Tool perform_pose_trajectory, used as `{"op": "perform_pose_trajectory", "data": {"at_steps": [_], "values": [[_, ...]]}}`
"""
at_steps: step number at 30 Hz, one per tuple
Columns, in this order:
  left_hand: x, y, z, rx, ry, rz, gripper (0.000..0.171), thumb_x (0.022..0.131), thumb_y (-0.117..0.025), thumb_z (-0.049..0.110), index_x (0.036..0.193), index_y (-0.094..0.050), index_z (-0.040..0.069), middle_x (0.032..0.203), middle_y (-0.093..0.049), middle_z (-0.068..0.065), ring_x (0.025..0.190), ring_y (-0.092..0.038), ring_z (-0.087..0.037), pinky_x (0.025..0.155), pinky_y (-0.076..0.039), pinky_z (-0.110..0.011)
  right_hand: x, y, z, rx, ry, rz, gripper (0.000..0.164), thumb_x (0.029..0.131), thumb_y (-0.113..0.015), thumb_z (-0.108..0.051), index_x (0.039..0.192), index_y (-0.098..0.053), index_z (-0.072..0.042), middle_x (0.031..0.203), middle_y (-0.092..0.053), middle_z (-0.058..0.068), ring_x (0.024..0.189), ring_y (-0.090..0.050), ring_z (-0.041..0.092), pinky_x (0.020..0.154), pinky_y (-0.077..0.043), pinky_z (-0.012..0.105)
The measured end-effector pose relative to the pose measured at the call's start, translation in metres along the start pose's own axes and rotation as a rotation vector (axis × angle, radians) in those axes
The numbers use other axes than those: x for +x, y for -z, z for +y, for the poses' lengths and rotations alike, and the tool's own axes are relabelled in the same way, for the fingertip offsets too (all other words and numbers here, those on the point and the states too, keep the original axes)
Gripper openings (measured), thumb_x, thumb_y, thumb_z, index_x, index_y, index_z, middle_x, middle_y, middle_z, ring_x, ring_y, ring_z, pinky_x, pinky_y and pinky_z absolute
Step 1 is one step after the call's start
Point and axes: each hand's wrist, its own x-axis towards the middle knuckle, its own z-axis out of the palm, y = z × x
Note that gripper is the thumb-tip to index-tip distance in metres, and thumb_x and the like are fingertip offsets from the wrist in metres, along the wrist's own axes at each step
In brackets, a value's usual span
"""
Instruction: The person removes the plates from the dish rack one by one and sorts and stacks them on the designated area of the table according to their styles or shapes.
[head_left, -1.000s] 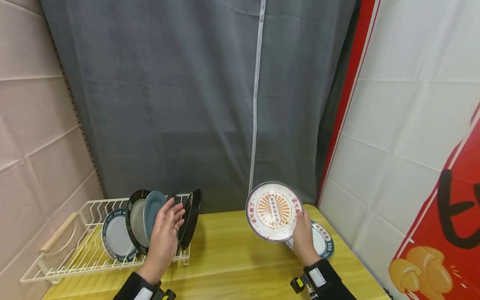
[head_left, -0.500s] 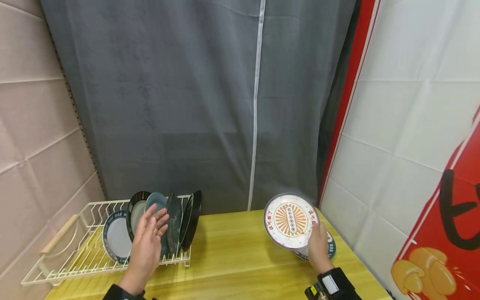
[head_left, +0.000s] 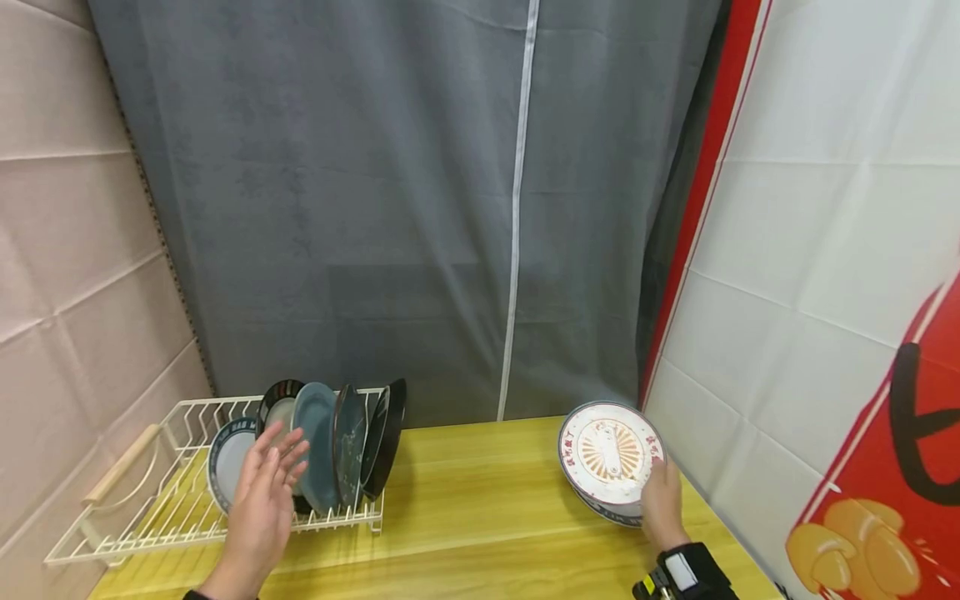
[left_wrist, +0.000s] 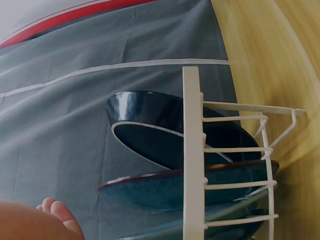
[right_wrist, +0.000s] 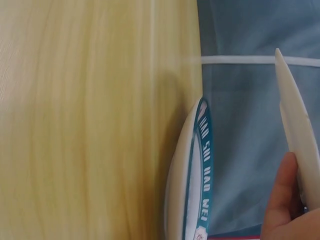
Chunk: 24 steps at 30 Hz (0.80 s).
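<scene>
My right hand (head_left: pixel 663 507) grips the right edge of a white plate (head_left: pixel 611 454) with an orange sunburst and red characters. This plate is held above a blue-rimmed plate (head_left: pixel 624 515) lying on the table; in the right wrist view a gap separates them, and lettering shows on the lower plate's rim (right_wrist: pixel 205 165). On the left, my left hand (head_left: pixel 258 508) is raised with straight fingers in front of the white dish rack (head_left: pixel 142 546), holding nothing. Upright in the rack stand a blue plate (head_left: pixel 315 446), a dark teal plate (head_left: pixel 348 450), a black bowl (head_left: pixel 388 437) and other plates.
The wooden table (head_left: pixel 472 500) spreads between the rack and the plates. A grey curtain (head_left: pixel 375 208) hangs along its back edge. White panels (head_left: pixel 810 250) close off the right side, and a pale panel (head_left: pixel 67 250) stands to the left.
My right hand has carried the sunburst plate right and down, over the blue-rimmed plate. My left hand has drawn left and down, away from the blue plate, uncovering it.
</scene>
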Motion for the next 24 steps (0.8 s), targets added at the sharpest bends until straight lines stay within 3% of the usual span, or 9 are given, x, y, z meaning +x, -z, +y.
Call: {"op": "perform_pose_trajectory", "data": {"at_steps": [1,3,5,8,11,19,24], "values": [[-0.001,0.003,0.000,-0.010,-0.001,0.000,0.037,0.126,-0.026,0.019,0.157,-0.042,0.032,0.146,-0.063,0.017,0.131,-0.061,0.002,0.108,-0.047,-0.014,0.001,0.001,0.002,0.004,-0.011,-0.001,0.068,0.123,-0.010,-0.033,0.176,-0.017,0.009,0.174,-0.035,0.037,0.151,-0.044,0.042,0.086,-0.040,0.000],[-0.004,0.008,0.001,-0.037,-0.009,-0.005,0.038,0.126,-0.025,0.018,0.157,-0.041,0.031,0.146,-0.063,0.016,0.131,-0.061,0.001,0.107,-0.048,-0.014,0.004,0.004,0.005,0.000,-0.027,0.007,0.069,0.123,-0.010,-0.032,0.174,-0.016,0.012,0.173,-0.032,0.041,0.153,-0.041,0.047,0.107,-0.049,0.011],[-0.006,0.015,0.003,-0.044,-0.013,-0.006,0.038,0.126,-0.024,0.019,0.158,-0.041,0.031,0.146,-0.063,0.016,0.132,-0.061,0.002,0.106,-0.047,-0.014,0.006,0.007,0.008,-0.003,-0.032,0.020,0.068,0.122,-0.009,-0.030,0.171,-0.016,0.017,0.171,-0.030,0.045,0.153,-0.039,0.052,0.127,-0.049,0.035],[-0.009,0.023,0.006,-0.032,-0.020,0.000,0.038,0.126,-0.023,0.020,0.158,-0.039,0.030,0.147,-0.061,0.017,0.132,-0.060,0.002,0.105,-0.046,-0.014,0.009,0.011,0.010,-0.019,-0.040,0.047,0.068,0.121,-0.008,-0.028,0.169,-0.016,0.021,0.170,-0.028,0.048,0.157,-0.035,0.057,0.137,-0.029,0.072],[-0.011,0.031,0.009,-0.042,-0.028,0.012,0.037,0.126,-0.022,0.019,0.157,-0.039,0.029,0.146,-0.062,0.016,0.131,-0.060,0.001,0.104,-0.046,-0.014,0.010,0.014,0.011,-0.033,-0.046,0.073,0.068,0.121,-0.008,-0.027,0.167,-0.016,0.023,0.170,-0.026,0.050,0.159,-0.032,0.061,0.138,-0.027,0.073],[-0.016,0.056,0.008,-0.218,-0.106,0.001,0.044,0.124,-0.021,0.009,0.157,-0.049,0.021,0.145,-0.070,0.005,0.130,-0.068,-0.005,0.106,-0.049,-0.016,0.012,0.019,0.017,-0.061,-0.080,0.083,0.068,0.121,-0.007,-0.026,0.170,-0.011,0.021,0.173,-0.020,0.050,0.164,-0.025,0.063,0.140,-0.022,0.073],[-0.017,0.072,0.007,-0.203,-0.169,0.079,0.044,0.123,-0.025,0.005,0.153,-0.055,0.018,0.140,-0.074,0.004,0.125,-0.070,-0.006,0.102,-0.046,-0.017,0.014,0.020,0.020,-0.071,-0.108,0.091,0.068,0.121,-0.007,-0.025,0.170,-0.010,0.022,0.173,-0.020,0.051,0.163,-0.026,0.064,0.139,-0.023,0.073]]}}
